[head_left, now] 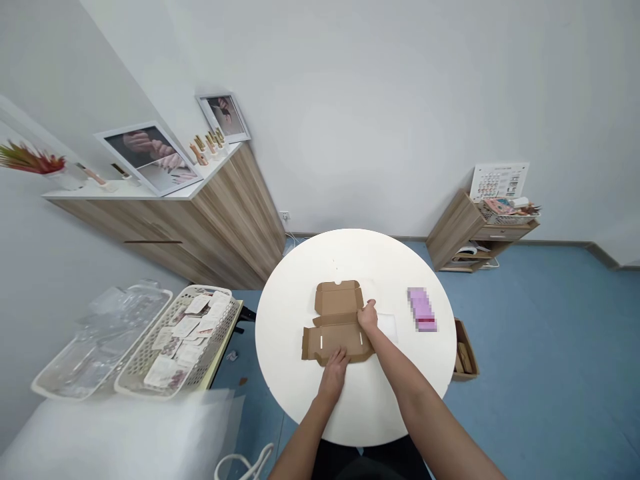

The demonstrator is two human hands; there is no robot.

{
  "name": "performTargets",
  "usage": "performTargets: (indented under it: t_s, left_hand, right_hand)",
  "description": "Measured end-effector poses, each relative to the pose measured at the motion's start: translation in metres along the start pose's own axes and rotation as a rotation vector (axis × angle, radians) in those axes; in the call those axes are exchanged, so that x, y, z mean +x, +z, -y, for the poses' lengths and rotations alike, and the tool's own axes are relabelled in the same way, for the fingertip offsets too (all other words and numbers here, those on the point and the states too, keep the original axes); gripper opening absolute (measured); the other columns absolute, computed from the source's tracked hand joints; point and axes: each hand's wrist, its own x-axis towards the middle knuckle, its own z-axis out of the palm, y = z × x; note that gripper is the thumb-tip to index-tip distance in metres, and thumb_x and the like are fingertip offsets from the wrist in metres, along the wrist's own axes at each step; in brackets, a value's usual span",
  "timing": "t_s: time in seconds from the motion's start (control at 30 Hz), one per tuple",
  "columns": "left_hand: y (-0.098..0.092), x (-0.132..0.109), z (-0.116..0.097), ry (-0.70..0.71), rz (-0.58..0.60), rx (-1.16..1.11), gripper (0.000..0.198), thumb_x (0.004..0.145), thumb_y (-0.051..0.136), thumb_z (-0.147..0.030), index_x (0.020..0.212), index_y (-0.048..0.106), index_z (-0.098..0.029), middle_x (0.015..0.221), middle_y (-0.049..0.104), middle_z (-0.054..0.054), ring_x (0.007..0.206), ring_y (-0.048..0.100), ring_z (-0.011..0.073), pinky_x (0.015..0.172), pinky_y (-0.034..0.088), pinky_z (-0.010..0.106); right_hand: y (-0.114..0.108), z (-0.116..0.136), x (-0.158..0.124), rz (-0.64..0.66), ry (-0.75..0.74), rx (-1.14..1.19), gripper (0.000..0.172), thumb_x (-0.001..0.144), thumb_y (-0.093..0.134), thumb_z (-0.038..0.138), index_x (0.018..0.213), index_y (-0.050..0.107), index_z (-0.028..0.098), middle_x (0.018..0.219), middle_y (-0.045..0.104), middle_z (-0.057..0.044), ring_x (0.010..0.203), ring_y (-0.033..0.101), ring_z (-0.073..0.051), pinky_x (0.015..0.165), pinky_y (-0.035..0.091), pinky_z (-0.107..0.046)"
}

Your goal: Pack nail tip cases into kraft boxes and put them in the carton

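Head view, live | left hand (pixel 334 375): fingers spread open, pressing down on the flat kraft cardboard mailer (pixel 336 298) | right hand (pixel 369 317): fingers curled at its middle flap (pixel 337 320), grip unclear | mailer lies unfolded on the round white table (pixel 295 320)
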Motion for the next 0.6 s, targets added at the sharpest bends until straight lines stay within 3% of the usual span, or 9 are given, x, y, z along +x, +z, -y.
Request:
performTargets:
  t_s: [0.17,0.23,0.3,0.33,0.4,0.47,0.6]
  left_hand:
    - [-0.024,0.013,-0.008,0.036,0.080,0.083,0.036,0.095,0.032,-0.012,0.110,0.064,-0.019,0.144,0.050,0.009,0.138,0.040,0.0241,0.110,0.040,0.051]
    - [-0.036,0.023,-0.011,0.088,0.072,0.138,0.033,0.095,0.036,-0.013,0.107,0.065,-0.020,0.149,0.044,0.008,0.141,0.035,0.0242,0.115,0.030,0.053]
    - [-0.047,0.032,-0.011,0.109,0.054,0.183,0.031,0.093,0.044,-0.017,0.117,0.061,-0.023,0.154,0.036,0.007,0.144,0.029,0.0263,0.119,0.018,0.057]
    - [-0.050,0.037,-0.010,0.088,0.037,0.204,0.038,0.090,0.051,-0.022,0.128,0.055,-0.024,0.157,0.030,0.008,0.145,0.023,0.0288,0.119,0.013,0.059]
    - [-0.055,0.045,-0.005,0.009,0.011,0.234,0.070,0.082,0.063,-0.038,0.145,0.036,-0.024,0.160,0.019,0.012,0.148,0.012,0.0343,0.117,0.006,0.064]
    - [-0.056,0.050,0.000,-0.077,0.025,0.240,0.097,0.073,0.068,-0.050,0.152,0.020,-0.022,0.160,0.016,0.015,0.147,0.008,0.0383,0.115,0.002,0.067]
    - [-0.054,0.055,0.005,-0.179,0.131,0.197,0.110,0.067,0.070,-0.056,0.154,0.014,-0.019,0.159,0.020,0.017,0.146,0.012,0.0398,0.115,0.005,0.064]
  right_hand:
    - [-0.001,-0.005,-0.005,0.034,-0.064,0.020,0.028,0.081,0.043,0.011,0.106,0.053,0.020,0.090,0.068,-0.006,0.081,0.063,-0.018,0.065,0.041,-0.026]
    - [-0.003,-0.008,-0.008,0.042,-0.108,0.004,0.026,0.081,0.044,0.010,0.103,0.055,0.021,0.086,0.067,-0.003,0.079,0.062,-0.017,0.065,0.040,-0.024]
    - [-0.004,-0.011,-0.011,0.037,-0.151,-0.033,0.025,0.081,0.044,0.010,0.101,0.057,0.021,0.084,0.067,-0.002,0.079,0.061,-0.017,0.065,0.039,-0.024]
    - [-0.005,-0.012,-0.012,0.033,-0.166,-0.053,0.025,0.081,0.045,0.010,0.100,0.057,0.022,0.084,0.066,-0.002,0.079,0.060,-0.017,0.065,0.038,-0.023]
    - [-0.006,-0.013,-0.014,0.032,-0.181,-0.078,0.024,0.081,0.047,0.010,0.099,0.058,0.022,0.083,0.066,-0.001,0.080,0.059,-0.016,0.065,0.037,-0.023]
    - [-0.008,-0.012,-0.015,0.046,-0.186,-0.078,0.025,0.081,0.048,0.010,0.099,0.060,0.022,0.082,0.067,-0.001,0.081,0.059,-0.016,0.065,0.037,-0.023]
    - [-0.018,-0.012,-0.022,0.054,-0.202,-0.049,0.023,0.083,0.047,0.015,0.099,0.063,0.022,0.089,0.069,-0.002,0.092,0.059,-0.018,0.072,0.040,-0.025]
